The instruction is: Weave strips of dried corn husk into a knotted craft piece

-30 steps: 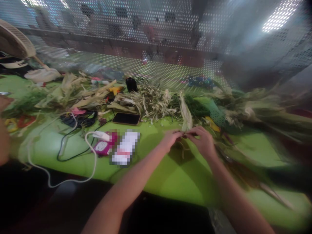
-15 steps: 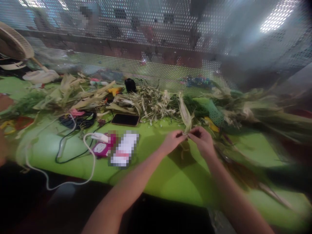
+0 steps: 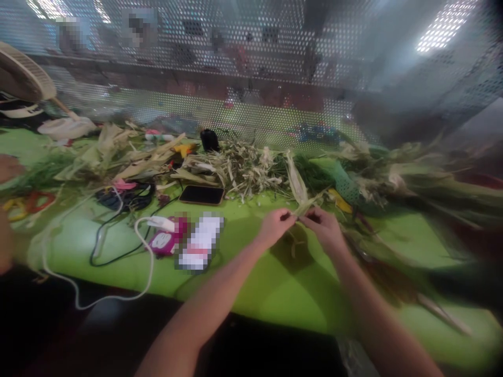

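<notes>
Both hands meet above the green tabletop, pinching the lower end of a pale dried corn husk that points up and away. My left hand grips its left side between thumb and fingers. My right hand pinches it from the right, with a narrow greenish strip slanting out over the fingers. The exact hold between the fingertips is too small to make out. Just beyond the hands lies a heap of torn husk scraps.
To the left are a dark phone, a lit phone, a magenta power bank and a white cable. A green mesh and more husks lie right. A fan and perforated screen stand behind. Another person's hand shows far left.
A narrow strip of the husk now slants out to the right above my right hand. Both hands stay in nearly the same place, still pinching.
</notes>
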{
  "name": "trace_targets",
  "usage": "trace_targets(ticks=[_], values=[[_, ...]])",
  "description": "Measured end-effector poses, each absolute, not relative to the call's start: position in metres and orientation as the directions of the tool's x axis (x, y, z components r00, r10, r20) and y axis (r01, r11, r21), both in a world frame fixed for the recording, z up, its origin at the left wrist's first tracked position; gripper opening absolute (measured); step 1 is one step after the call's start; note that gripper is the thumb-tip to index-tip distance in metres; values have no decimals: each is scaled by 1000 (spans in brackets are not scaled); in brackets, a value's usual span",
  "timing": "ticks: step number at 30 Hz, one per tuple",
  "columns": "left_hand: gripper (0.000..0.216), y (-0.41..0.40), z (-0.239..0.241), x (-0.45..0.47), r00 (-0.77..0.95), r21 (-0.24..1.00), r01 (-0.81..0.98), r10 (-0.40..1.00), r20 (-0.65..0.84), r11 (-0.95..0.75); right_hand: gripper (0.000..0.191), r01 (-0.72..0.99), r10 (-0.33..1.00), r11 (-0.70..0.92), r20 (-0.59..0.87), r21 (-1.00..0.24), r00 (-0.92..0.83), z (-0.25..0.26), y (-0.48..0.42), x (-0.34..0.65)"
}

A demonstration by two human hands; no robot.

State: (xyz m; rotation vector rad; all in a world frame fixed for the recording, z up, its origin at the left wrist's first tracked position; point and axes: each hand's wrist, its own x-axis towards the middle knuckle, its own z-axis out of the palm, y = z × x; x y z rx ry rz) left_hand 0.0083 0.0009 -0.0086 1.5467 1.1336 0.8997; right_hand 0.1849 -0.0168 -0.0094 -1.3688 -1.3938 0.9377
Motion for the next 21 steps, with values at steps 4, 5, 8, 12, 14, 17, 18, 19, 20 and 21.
trace_targets(ticks=[4, 5, 8, 12, 14, 17, 18, 19, 20, 21], values=[[27, 2, -17, 12, 220, 994, 109, 975, -2, -22, 31, 242, 993, 78, 97, -967, 65, -8, -17, 181], [28, 2, -20, 14, 215, 998, 59, 976, -14, 1, 32, 217, 992, 71, 92, -974, 86, -8, -18, 179], [29, 1, -26, 21, 213, 987, -132, 975, -57, 86, 32, 156, 983, 58, 83, -986, 162, -6, -20, 171], [25, -1, -28, 27, 167, 946, -294, 982, -93, 139, 27, 121, 973, 76, 100, -990, 208, -7, -22, 163], [23, -1, -28, 27, 165, 940, -305, 980, -109, 156, 26, 136, 973, 80, 108, -987, 206, -8, -23, 162], [20, 1, -29, 25, 187, 949, -278, 977, -99, 149, 25, 176, 971, 94, 129, -980, 200, -10, -23, 163], [19, 2, -29, 24, 195, 956, -259, 977, -87, 137, 25, 187, 970, 99, 136, -977, 199, -10, -23, 163], [16, 3, -30, 23, 200, 966, -232, 977, -70, 117, 25, 194, 971, 100, 138, -976, 195, -10, -23, 164], [14, 3, -31, 23, 206, 976, -198, 977, -52, 94, 25, 196, 973, 97, 135, -976, 188, -9, -23, 164], [13, 4, -31, 22, 214, 985, -155, 976, -36, 70, 25, 195, 974, 96, 132, -976, 183, -8, -23, 165]])
